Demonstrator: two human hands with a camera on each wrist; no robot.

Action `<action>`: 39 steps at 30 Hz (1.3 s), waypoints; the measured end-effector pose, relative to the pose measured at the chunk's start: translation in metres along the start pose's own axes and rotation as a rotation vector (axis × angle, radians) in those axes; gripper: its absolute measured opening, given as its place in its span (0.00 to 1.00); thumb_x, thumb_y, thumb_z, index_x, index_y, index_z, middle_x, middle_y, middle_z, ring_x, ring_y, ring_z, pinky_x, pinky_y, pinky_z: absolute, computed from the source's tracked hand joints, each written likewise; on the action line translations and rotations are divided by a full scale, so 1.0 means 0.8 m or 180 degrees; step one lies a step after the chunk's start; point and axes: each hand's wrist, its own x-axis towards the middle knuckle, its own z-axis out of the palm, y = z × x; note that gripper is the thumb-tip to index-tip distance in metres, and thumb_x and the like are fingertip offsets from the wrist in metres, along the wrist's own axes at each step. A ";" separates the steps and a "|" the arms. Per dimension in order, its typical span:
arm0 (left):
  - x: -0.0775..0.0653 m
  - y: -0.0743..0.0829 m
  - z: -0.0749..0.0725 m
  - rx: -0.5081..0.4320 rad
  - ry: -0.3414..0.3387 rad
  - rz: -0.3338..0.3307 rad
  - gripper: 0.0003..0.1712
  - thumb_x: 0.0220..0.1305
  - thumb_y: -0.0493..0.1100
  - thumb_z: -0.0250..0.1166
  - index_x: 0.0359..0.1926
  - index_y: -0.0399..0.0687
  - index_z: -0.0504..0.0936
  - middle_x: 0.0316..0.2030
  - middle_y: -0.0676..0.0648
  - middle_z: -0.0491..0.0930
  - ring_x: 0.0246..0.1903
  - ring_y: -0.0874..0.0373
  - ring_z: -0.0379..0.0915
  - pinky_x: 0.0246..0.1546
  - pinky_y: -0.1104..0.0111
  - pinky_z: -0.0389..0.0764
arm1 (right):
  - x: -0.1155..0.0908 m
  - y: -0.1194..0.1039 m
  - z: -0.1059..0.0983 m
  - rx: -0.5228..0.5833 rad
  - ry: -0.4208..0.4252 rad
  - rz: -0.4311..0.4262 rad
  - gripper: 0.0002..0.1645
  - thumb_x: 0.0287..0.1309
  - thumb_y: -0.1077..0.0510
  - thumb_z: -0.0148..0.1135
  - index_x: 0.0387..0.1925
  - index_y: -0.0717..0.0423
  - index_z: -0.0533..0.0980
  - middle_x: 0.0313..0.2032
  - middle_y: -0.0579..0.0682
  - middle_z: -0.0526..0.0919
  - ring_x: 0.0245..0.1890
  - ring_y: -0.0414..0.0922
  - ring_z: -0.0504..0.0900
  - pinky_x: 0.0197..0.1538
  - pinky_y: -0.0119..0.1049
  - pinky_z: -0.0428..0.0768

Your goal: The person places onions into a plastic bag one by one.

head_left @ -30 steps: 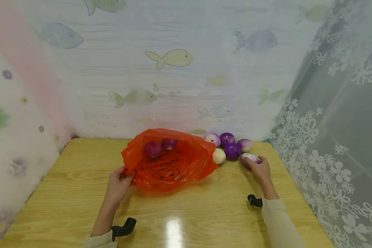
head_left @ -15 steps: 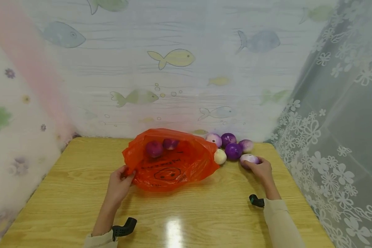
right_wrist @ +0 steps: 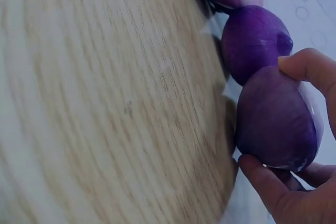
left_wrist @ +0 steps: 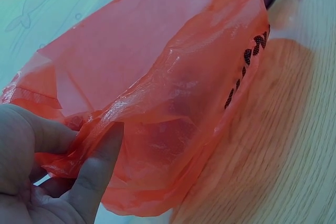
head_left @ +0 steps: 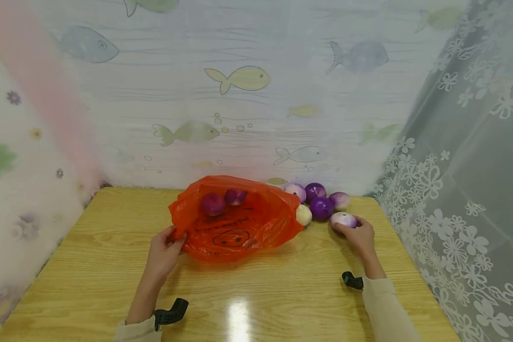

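Note:
My left hand point(head_left: 164, 254) pinches the left edge of a thin red plastic bag point(head_left: 256, 228), thumb on one side of the film and fingers on the other. The bag lies on its side with its mouth spread toward me and black print on its lower face. Two purple onions point(head_left: 213, 204) show inside, near the back. At the right, my right hand point(head_left: 359, 237) grips a purple-and-white onion point(right_wrist: 275, 119) between thumb and fingers, close over the table. Another dark purple onion point(right_wrist: 254, 43) sits right against it in the right wrist view.
Several more onions point(head_left: 322, 209), purple, lilac and one whitish point(head_left: 303, 215), cluster at the bag's right end by the back wall. The wooden table point(head_left: 282, 294) meets a fish-print curtain point(head_left: 239, 142) behind and a flowered sheer curtain point(head_left: 453, 228) at the right.
The right hand has shifted slightly on the onion, whose pale top shows more than a second ago. The left hand and bag hold nearly still; the head view has drifted a little.

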 end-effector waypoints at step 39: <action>0.000 0.003 0.002 -0.0087 0.0046 -0.0004 0.21 0.78 0.36 0.52 0.67 0.31 0.70 0.58 0.29 0.74 0.38 0.72 0.77 0.38 0.77 0.83 | -0.125 -0.084 0.009 0.1241 -0.0195 -0.0364 0.46 0.55 0.67 0.74 0.73 0.55 0.65 0.63 0.47 0.69 0.57 0.37 0.75 0.50 0.20 0.80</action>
